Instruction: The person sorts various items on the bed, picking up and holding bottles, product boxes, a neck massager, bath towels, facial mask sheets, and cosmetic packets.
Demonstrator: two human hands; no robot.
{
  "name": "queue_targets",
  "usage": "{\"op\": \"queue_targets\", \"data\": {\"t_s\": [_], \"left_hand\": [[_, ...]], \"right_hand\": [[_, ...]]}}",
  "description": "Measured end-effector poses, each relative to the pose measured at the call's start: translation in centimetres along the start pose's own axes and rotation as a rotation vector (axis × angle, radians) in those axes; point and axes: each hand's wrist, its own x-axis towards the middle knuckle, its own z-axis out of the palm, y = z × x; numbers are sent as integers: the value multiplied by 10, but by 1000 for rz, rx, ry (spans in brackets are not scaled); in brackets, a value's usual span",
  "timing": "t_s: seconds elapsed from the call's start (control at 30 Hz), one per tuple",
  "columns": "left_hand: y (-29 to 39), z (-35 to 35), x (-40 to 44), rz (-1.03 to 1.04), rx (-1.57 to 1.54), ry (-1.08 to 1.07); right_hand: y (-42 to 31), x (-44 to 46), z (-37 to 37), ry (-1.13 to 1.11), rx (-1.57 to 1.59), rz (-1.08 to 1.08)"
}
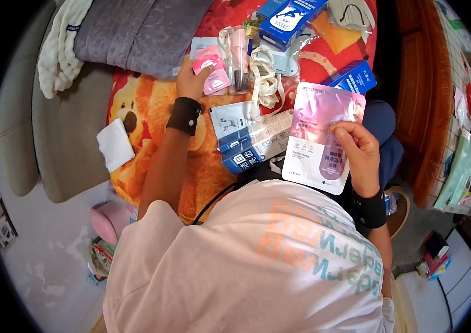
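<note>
Between the thumb and fingers of my right hand [357, 155] is a pink and white mask pouch [308, 147], its printed face turned up. My left hand [194, 80] reaches over the bed, its fingers closed on small pink packets [216, 83]. Just right of those packets lie a clear bag with pink and black tubes [239, 61] and a coiled white strap [265, 83]. Below them are a light blue sachet [230, 119] and a long blue and white box [257, 141]. Behind the pouch a dark blue box [356, 76] shows in part.
A red and orange blanket [177, 150] covers the bed. On it are a folded white cloth [115, 145] and another blue box [291, 23]. A grey cushion [135, 33] lies at the upper left, a pink bin [108, 222] at the lower left, and a wooden cabinet [413, 105] at the right.
</note>
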Motion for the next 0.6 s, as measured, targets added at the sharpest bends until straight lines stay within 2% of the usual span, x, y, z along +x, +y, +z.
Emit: {"op": "queue_targets", "data": {"t_s": [0.07,0.17,0.3,0.5,0.6], "left_hand": [[-13,-3,18,120,270,35],[-8,5,21,516,685,190],[-13,-2,33,467,683,14],[-11,-1,34,555,850,57],[-7,-8,47,544,802,-139]], "right_hand": [[-1,-1,0,8,12,-3],[-2,-2,-3,28,-21,8],[0,1,-1,28,27,4],[0,4,-2,-4,7,1],[8,7,2,93,-11,-147]]}}
